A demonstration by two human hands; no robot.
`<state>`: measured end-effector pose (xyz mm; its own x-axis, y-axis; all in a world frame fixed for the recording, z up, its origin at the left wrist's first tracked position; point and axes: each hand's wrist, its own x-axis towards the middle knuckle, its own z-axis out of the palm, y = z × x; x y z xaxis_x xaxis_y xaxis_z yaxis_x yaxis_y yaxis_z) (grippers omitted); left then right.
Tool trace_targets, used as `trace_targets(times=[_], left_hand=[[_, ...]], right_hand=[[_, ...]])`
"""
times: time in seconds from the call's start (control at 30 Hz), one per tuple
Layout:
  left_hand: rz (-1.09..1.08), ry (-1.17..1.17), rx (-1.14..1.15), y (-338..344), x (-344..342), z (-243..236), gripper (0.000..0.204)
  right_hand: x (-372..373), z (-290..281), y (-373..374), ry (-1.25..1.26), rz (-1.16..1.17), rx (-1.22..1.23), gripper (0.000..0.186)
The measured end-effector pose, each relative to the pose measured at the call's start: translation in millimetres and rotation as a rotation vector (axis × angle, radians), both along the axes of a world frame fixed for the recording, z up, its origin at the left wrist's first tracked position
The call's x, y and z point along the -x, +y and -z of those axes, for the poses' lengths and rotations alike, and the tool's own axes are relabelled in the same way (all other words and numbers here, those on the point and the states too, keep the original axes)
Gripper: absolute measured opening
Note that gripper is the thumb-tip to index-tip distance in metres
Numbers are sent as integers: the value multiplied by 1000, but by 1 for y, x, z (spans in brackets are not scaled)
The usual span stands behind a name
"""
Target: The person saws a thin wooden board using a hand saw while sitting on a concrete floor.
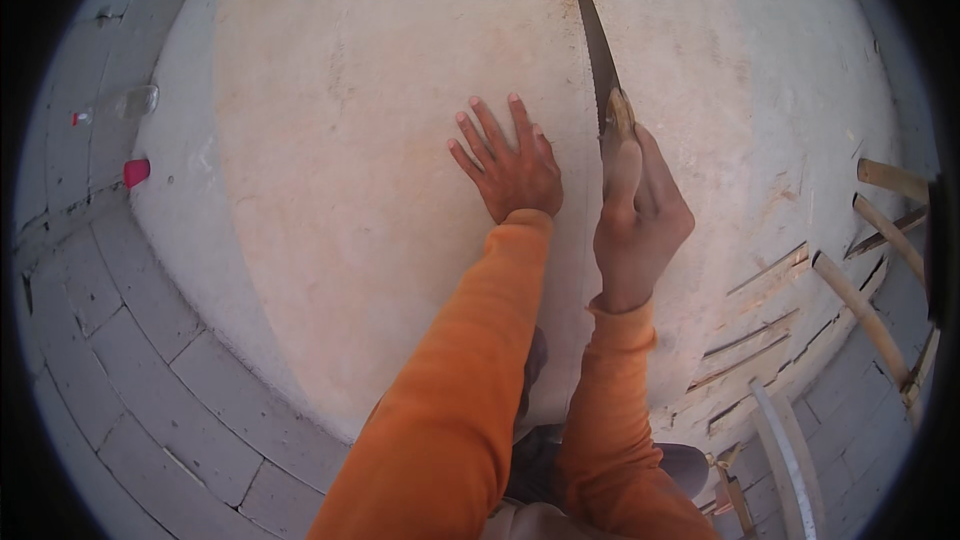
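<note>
A large pale board (350,190) spreads out beneath both hands. My left hand (515,165) lies flat on it with the fingers spread, left of a long straight line. On the other side of that line, my right hand (640,210) grips the wooden handle of a handsaw (597,45). The dark, toothed blade points away from me and narrows toward the top edge of the view. Brownish sawdust lies around the blade's far end. How deep the teeth sit in the board I cannot tell.
Grey paving blocks (210,420) surround the board. By its left edge stand a pink cup (136,172) and a clear bottle (137,101). Wooden poles (860,308) and narrow wood strips (745,345) lie at the right. A pale plank (785,455) is near the lower right.
</note>
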<state>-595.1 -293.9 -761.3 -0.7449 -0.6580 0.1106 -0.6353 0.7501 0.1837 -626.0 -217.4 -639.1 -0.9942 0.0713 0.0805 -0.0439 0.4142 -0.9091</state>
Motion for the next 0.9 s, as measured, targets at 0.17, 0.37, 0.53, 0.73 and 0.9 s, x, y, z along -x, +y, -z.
trace_targets(times=[0.17,0.37,0.53,0.73,0.9], left_hand=[[8,-20,4,0,1,0,55],[12,-18,8,0,1,0,54],[21,-32,-9,-1,1,0,54],[18,-37,-8,-1,1,0,55],[11,-43,-26,-1,2,-1,54]], right_hand=[[12,-12,-6,32,-66,-161,26],[4,-2,-5,3,-31,-67,25],[9,-10,-8,8,-26,-75,25],[-8,2,5,30,-27,-13,26],[13,-9,-2,-3,-69,-104,24]])
